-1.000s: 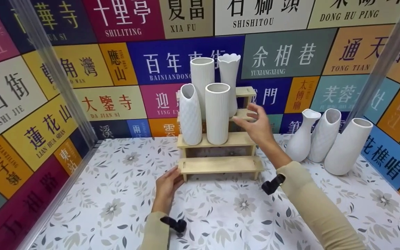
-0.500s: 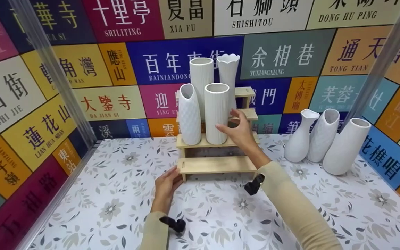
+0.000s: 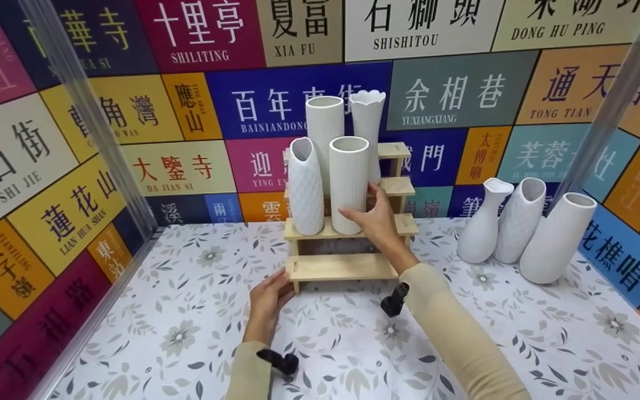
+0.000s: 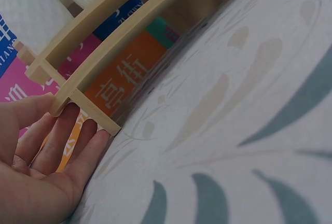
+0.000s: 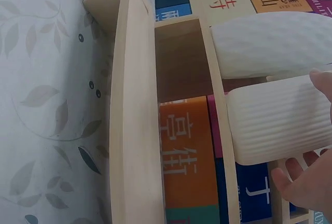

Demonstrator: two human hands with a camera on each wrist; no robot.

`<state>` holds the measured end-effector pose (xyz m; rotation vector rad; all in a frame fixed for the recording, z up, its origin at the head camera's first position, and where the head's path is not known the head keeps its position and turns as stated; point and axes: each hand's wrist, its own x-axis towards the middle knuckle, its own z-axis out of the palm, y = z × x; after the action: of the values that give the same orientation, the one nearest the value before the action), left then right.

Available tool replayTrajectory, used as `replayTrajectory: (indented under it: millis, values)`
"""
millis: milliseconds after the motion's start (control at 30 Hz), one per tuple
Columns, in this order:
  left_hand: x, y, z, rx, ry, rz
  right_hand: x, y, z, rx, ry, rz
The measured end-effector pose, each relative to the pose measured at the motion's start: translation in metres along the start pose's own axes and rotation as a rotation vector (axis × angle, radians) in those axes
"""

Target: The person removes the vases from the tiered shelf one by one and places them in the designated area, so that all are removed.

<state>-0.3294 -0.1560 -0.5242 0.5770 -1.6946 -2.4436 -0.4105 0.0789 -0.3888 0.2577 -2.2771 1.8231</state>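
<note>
A stepped wooden stand (image 3: 348, 266) bears several white vases. On its second step from the bottom stand a ribbed cylindrical vase (image 3: 349, 186) and, to the left, a diamond-textured vase (image 3: 305, 189). My right hand (image 3: 378, 216) grips the ribbed vase low on its right side, thumb across the front; its other fingers are partly hidden behind. In the right wrist view the thumb and fingers lie on opposite sides of this vase (image 5: 282, 120). My left hand (image 3: 269, 294) holds the left end of the lowest step, thumb at the board edge and fingers by the leg (image 4: 96, 114).
Higher up behind are another ribbed vase (image 3: 324, 119) and a scalloped-rim vase (image 3: 368, 119). At right on the flowered tabletop (image 3: 175, 311) stand a narrow-necked vase (image 3: 481, 228), a textured vase (image 3: 520, 222) and a smooth tapered vase (image 3: 556, 241). Printed wall panels (image 3: 453, 89) enclose the back and sides.
My right hand has moved left and slightly down from beside the scalloped vase onto the front ribbed vase. My left hand keeps its place on the stand.
</note>
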Motion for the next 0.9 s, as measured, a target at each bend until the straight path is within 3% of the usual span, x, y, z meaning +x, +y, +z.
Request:
replayTrajectory:
  millis: [400,900]
  values:
    - [-0.001,0.002,0.003,0.000,-0.005,0.020,0.009,0.000,0.008,-0.041,0.059,-0.041]
    - [-0.001,-0.003,0.000,-0.003,-0.004,0.018,-0.015,0.005,0.001,-0.042,0.122,-0.022]
